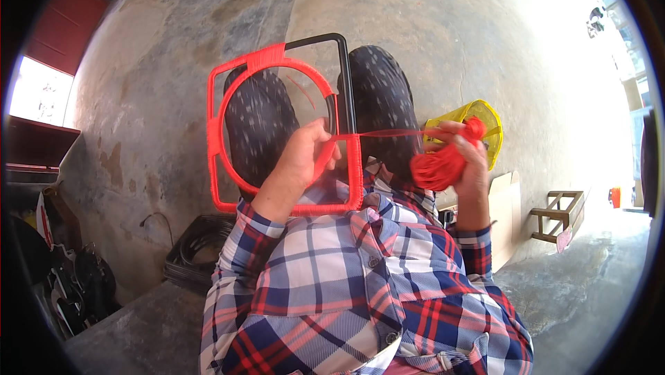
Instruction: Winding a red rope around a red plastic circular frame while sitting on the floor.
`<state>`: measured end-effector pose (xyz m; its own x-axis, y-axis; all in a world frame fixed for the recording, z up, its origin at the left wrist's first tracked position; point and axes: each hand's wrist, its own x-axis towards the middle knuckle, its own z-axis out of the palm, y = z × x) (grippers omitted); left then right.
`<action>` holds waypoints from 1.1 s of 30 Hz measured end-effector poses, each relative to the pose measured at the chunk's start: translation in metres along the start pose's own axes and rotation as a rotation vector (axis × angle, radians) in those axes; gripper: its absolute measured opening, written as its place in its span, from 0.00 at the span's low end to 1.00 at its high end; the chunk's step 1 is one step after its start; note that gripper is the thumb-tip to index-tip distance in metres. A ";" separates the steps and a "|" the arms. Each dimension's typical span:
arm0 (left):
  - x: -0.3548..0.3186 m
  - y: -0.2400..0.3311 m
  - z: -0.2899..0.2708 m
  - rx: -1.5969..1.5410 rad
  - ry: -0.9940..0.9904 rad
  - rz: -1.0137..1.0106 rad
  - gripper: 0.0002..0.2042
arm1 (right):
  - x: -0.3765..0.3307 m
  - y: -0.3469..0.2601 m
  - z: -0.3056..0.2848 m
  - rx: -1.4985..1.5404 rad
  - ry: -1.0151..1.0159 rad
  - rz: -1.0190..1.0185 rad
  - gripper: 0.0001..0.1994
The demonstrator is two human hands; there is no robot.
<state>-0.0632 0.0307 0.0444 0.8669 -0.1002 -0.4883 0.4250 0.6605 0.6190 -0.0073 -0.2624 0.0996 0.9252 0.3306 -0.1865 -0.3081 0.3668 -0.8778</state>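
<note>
Now | left grip (308, 150): pinching red-wrapped frame (354, 174) at inner right | right grip (463, 157): clasping red skein (436, 168)

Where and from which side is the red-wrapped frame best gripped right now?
I'd grip the frame by its left outer bar, closing across it from the person's left: the bar looks slim, nearly straight, appears outside the left knee, and is clear of the left hand and red strand.
</note>
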 end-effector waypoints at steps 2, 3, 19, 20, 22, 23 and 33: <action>-0.002 -0.001 -0.004 -0.034 0.029 -0.019 0.15 | -0.002 -0.003 -0.047 -0.027 0.139 -0.035 0.16; -0.003 -0.002 -0.005 -0.020 0.026 -0.021 0.14 | -0.006 -0.009 -0.072 -0.013 0.243 -0.039 0.15; -0.014 -0.008 0.007 0.011 0.219 0.197 0.17 | 0.087 0.003 0.017 -0.631 -0.041 -0.294 0.07; -0.021 -0.010 0.012 0.068 0.236 0.289 0.21 | 0.087 0.002 0.048 -0.924 -0.186 -0.460 0.09; -0.023 -0.017 0.013 0.198 0.184 0.521 0.27 | 0.084 0.010 0.092 -1.256 -0.452 -0.716 0.13; -0.021 -0.024 0.009 0.264 0.128 0.664 0.31 | 0.082 0.021 0.105 -1.290 -0.606 -0.797 0.15; -0.007 -0.013 -0.003 -0.078 0.210 0.448 0.18 | 0.073 0.031 0.069 -0.648 -0.159 -0.494 0.14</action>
<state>-0.0755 0.0251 0.0373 0.8855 0.3521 -0.3033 -0.0042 0.6587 0.7524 0.0357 -0.1670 0.0893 0.8631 0.3998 0.3087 0.3589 -0.0555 -0.9317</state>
